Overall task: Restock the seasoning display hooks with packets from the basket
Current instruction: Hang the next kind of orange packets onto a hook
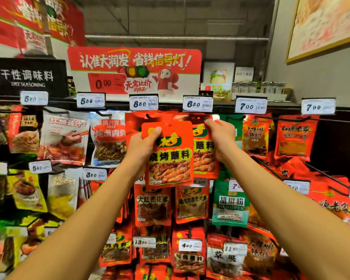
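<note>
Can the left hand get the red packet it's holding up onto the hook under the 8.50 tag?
Probably yes. The left hand holds the red packet just below that hook, with nothing between them. The right hand is busy with the packets on the next hook, off to the side.

Supermarket aisle, dry-seasoning section. A black overhead sign is reading "DRY SEASONING" beneath Chinese characters, and a red promotional banner with a traffic-light graphic and a mascot is standing above the rack. White price tags with barcodes, showing figures such as 8.50, 6.30 and 7.00, are hanging at the front of black display hooks. Rows of sealed seasoning packets, mostly red, yellow and green, are hanging in tiers. Small glass jars are sitting on the top shelf under an exposed warehouse-style ceiling.
</note>
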`<state>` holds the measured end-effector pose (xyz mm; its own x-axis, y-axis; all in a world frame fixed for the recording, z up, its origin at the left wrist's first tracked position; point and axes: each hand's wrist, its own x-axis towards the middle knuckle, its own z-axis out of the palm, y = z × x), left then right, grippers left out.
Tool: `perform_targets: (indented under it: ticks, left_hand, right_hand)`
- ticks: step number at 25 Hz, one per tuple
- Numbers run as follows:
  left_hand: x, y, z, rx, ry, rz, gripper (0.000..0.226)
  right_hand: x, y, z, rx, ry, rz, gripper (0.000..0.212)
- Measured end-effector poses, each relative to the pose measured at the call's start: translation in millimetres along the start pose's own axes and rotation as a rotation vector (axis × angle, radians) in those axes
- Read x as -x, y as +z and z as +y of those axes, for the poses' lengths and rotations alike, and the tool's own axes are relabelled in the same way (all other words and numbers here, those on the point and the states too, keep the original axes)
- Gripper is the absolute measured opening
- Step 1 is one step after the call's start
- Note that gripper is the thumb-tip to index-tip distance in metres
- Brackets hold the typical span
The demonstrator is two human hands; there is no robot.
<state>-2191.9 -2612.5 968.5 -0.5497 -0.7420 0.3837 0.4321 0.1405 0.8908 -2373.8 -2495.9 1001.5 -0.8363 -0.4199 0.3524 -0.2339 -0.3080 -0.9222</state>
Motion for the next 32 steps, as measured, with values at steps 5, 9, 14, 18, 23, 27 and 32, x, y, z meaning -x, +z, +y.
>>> perform_targets:
  ticks: [5,9,14,18,23,27,32]
  left_hand:
    - [-12,3,-3,-0.037,-0.007,0.035,0.015]
    - [-16,13,-6,-0.071,-0.012,0.012,0.017]
    - [-20,26,-9,-0.061,-0.017,0.001,0.025]
    - [-22,50,-12,-0.099,-0.003,0.008,0.026]
    - [-35,82,0,-0.032,-0.029,0.093,0.016]
    - [-42,93,8,-0.026,-0.084,0.125,0.012]
    - [-44,96,8,-0.103,-0.142,0.174,0.019]
  right_hand:
    - [-8,9,-3,0.041,-0.047,0.083,0.022]
    - [-12,7,-1,0.054,-0.001,0.138,0.042]
    - [-15,-1,5,0.149,0.066,0.076,0.032]
    - [-13,-9,7,0.012,0.093,-0.02,0.047]
    - [-14,-13,8,0.132,0.039,0.007,0.037]
    - [-17,-14,6,0.255,-0.004,0.034,0.034]
    - [-13,-16,6,0.341,-0.025,0.05,0.033]
